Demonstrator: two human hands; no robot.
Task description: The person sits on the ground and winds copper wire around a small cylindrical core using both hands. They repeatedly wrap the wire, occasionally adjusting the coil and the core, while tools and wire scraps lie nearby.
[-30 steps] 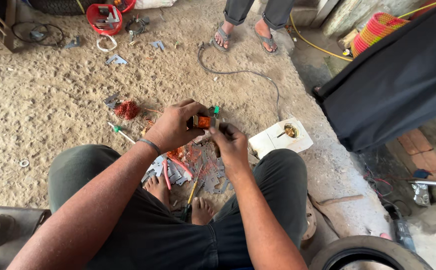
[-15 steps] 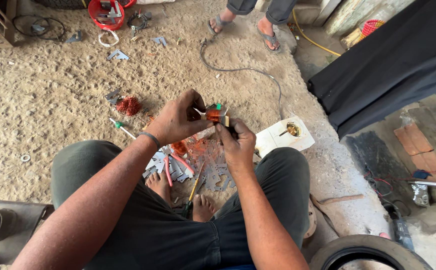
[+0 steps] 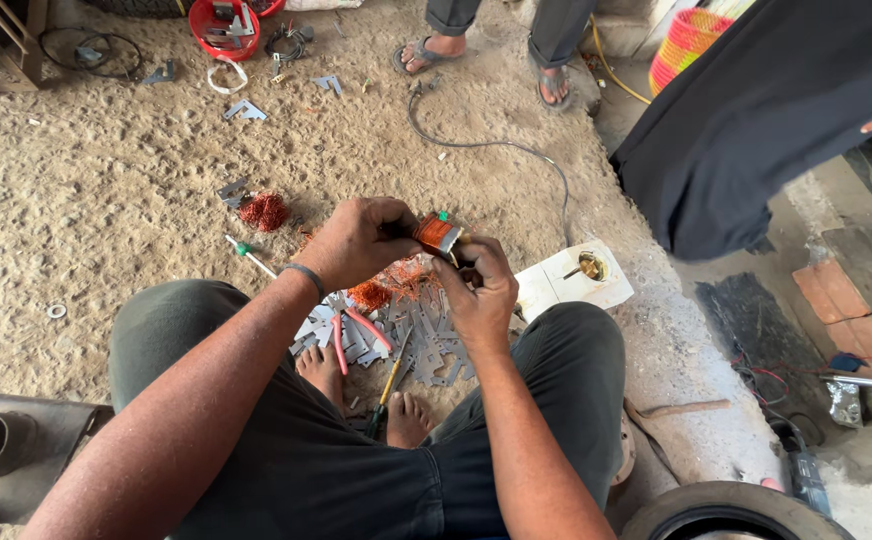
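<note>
Head view, going from left to right: a small washer [image 3: 57, 311] lies alone on the sandy floor [image 3: 106, 200], a red basin [image 3: 224, 25] of parts stands at the top edge, and nearer the person are a tangle of stripped copper wire [image 3: 265, 211] and a green-handled screwdriver [image 3: 247, 255]. Between the person's bare feet lies a heap of thin grey metal plates [image 3: 416, 335] with red-handled pliers [image 3: 354, 330] on top of it. Above that heap the left hand [image 3: 356, 243] is clenched around a small copper coil [image 3: 436, 234], held up off the floor between both hands; its fingers wrap the coil's left side and back. The right hand [image 3: 479, 290] meets it from below and from the right, fingers pinched at the coil's near end, though what exactly they pinch is hidden behind the knuckles. To do this well, I judge the left hand should keep the coil from turning while the right works one small part at a time, pulling in line with the coil and not sideways, so that nothing bends or flies into the sand. Further right a white sheet [image 3: 576, 283] with a small brass part [image 3: 589, 266] on it lies just beside the right knee, a black cable [image 3: 496, 150] runs across the floor toward another person's sandalled feet [image 3: 496, 60], and a tyre [image 3: 736, 510] shows at the bottom edge.
</note>
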